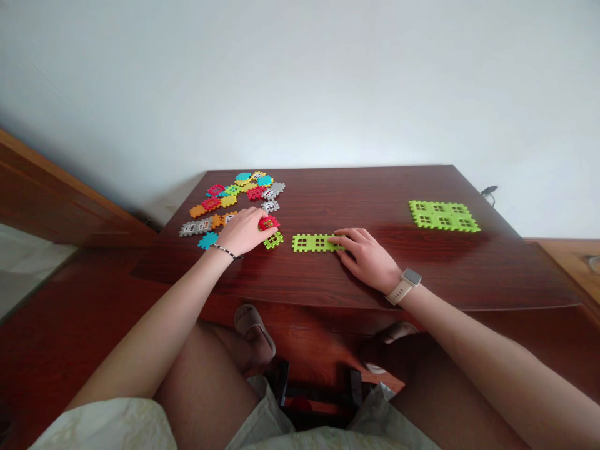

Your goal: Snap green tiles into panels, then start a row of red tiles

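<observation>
My left hand (244, 229) is closed at the right side of a pile of plastic building tiles, its thumb and forefinger around a red window tile (269, 222). Just below that tile lies a lime-green window tile (274, 240), partly covered. On the table in front of me is a row of joined lime-green window tiles (310, 243) with toothed edges. My right hand (365, 253) grips the right end of this row, fingers over the top and thumb at the near edge. Its fingers hide that end.
Loose tiles in blue, yellow, orange, red and grey (190, 229) are scattered at the table's left. A larger lime-green panel of joined window tiles (444, 215) lies at the right. The dark wooden table (347, 194) meets a white wall behind; a black cable (489, 190) shows beyond its right edge.
</observation>
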`<state>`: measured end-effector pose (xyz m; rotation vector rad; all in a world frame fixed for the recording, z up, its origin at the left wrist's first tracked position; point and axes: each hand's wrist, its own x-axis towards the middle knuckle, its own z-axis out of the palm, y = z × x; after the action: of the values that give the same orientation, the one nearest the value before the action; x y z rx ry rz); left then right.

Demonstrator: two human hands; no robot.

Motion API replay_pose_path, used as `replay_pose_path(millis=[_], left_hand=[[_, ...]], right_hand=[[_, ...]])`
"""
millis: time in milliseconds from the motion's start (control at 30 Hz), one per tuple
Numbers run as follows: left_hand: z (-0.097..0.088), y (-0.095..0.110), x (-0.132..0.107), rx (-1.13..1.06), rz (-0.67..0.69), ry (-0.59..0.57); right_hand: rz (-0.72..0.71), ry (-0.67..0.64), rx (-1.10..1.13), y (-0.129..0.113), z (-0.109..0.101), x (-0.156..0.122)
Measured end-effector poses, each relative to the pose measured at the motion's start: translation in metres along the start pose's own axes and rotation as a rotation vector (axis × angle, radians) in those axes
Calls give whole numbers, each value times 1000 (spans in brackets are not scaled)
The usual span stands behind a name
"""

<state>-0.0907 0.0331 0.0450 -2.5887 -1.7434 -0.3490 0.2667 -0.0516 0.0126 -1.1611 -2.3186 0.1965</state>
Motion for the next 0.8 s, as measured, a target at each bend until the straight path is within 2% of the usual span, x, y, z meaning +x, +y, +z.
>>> replay_pose_path(millis=[100,300,400,533,800], left_hand=[[-3,-7,12,-53,-76,54],[2,-55,36,-50,-214,99],[12,-74,39,-53,-232,105],[22,-87,45,-71,-237,89],[32,-116,69,5,-255,204]], right_hand=[[-2,7,4,1,1,0],[0,6,5,2,-1,1],[3,0,10,2,-2,4],[13,2,9,3,1,8],[23,-11,-10,5,7,14]])
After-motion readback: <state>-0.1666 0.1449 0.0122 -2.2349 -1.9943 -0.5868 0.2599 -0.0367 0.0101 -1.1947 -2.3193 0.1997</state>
